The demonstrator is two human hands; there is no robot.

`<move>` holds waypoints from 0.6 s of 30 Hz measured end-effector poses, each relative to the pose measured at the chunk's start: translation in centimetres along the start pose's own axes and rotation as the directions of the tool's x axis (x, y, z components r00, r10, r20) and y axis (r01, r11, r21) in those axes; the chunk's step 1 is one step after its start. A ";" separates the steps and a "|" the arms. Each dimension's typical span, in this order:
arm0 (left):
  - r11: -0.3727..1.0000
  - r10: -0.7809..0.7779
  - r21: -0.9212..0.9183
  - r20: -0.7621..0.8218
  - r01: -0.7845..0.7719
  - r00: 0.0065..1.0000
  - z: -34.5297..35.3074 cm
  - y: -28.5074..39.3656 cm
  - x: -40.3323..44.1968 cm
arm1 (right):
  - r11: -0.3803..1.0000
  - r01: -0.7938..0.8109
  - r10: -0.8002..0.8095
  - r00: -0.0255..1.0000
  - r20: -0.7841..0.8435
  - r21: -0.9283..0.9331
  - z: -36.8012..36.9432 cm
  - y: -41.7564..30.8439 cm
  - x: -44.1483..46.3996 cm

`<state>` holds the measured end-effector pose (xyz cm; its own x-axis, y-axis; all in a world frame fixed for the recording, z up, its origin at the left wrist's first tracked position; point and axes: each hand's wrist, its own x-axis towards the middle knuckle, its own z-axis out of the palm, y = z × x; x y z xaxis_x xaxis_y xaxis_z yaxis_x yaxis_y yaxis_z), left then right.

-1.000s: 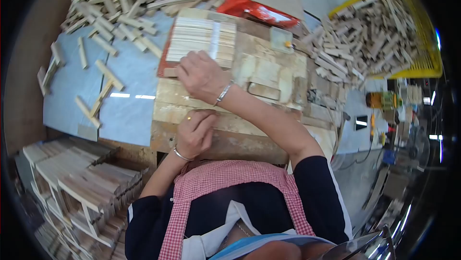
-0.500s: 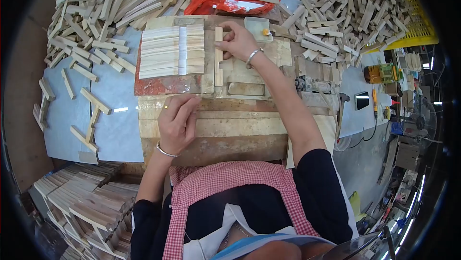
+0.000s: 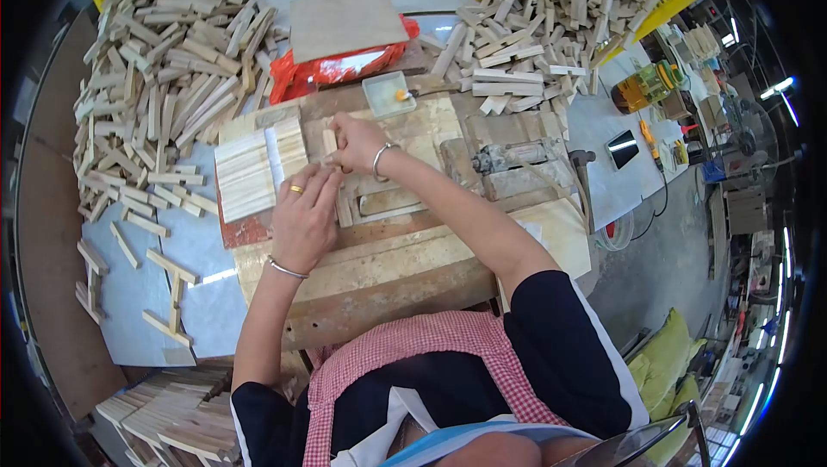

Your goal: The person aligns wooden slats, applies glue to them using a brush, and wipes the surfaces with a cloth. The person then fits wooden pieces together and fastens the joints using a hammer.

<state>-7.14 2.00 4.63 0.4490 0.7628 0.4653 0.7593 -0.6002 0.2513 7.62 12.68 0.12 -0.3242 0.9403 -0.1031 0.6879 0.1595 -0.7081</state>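
Note:
A notched wooden strip (image 3: 345,212) lies on the work board, just right of a row of pale strips. My right hand (image 3: 357,145) pinches it from the far side, and its middle is covered by my fingers. My left hand (image 3: 304,219), a ring on one finger, has come in from the near side with its fingers closed together. Its fingertips meet those of my right hand over the strip; what they grip is hidden. The row of strips (image 3: 245,176) sits side by side on a red-edged base, with a whitish band (image 3: 275,157) across it.
Heaps of wooden pieces (image 3: 164,62) lie at the far left and around a yellow basket (image 3: 680,6) at the far right. A small clear box (image 3: 388,94) stands behind my right hand. A hammer (image 3: 582,176), a phone (image 3: 622,149) and a bottle (image 3: 644,88) lie to the right.
My left hand has moved forward from the board's near edge to meet my right hand at the strip. The view has turned, shifting the board left.

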 end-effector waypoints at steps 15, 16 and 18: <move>0.995 0.029 0.095 0.114 -0.040 0.993 2.2 0.3 0.6 | 0.779 -0.457 0.315 0.877 -0.362 -0.430 -16.3 10.0 7.7; 0.995 0.023 0.094 0.114 -0.033 0.993 2.2 0.3 0.7 | 0.751 -0.476 0.343 0.874 -0.345 -0.458 -16.3 10.3 8.3; 0.995 0.011 0.094 0.114 -0.022 0.993 2.1 0.3 0.8 | 0.737 -0.476 0.327 0.872 -0.363 -0.479 -15.4 11.1 9.3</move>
<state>-5.60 2.93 3.27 0.5080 0.7784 0.3687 0.7900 -0.5917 0.1606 22.24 27.88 2.10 0.1781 0.9817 -0.0676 0.9728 -0.1860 -0.1381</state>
